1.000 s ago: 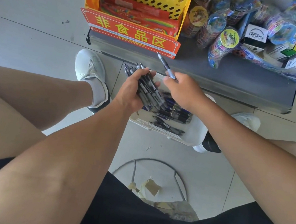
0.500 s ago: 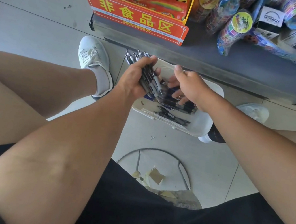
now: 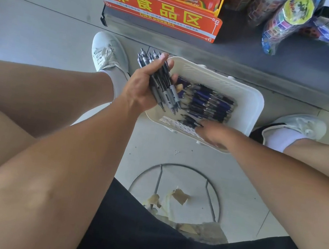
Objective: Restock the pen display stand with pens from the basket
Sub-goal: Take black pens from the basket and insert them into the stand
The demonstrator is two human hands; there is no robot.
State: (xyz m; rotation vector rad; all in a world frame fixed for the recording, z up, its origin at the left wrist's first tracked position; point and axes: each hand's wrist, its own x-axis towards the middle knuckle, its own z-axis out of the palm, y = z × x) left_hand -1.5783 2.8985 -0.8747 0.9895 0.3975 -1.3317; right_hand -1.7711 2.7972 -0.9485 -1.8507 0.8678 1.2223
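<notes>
Basket (image 3: 255,108): white plastic, matt, slotted base.
Pens (image 3: 207,103): dark plastic, grey grips.
Floor (image 3: 34,30): pale tile, smooth, faint sheen.
Shelf (image 3: 254,59) at 12 o'clock: grey metal, dull, scuffed.
Sign (image 3: 155,10): glossy red.
Shorts (image 3: 142,238) at 6 o'clock: black cloth, matt.

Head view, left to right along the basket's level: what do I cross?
A white shoe, the left hand gripping a bundle of pens, loose pens in the basket, the other white shoe.
</notes>
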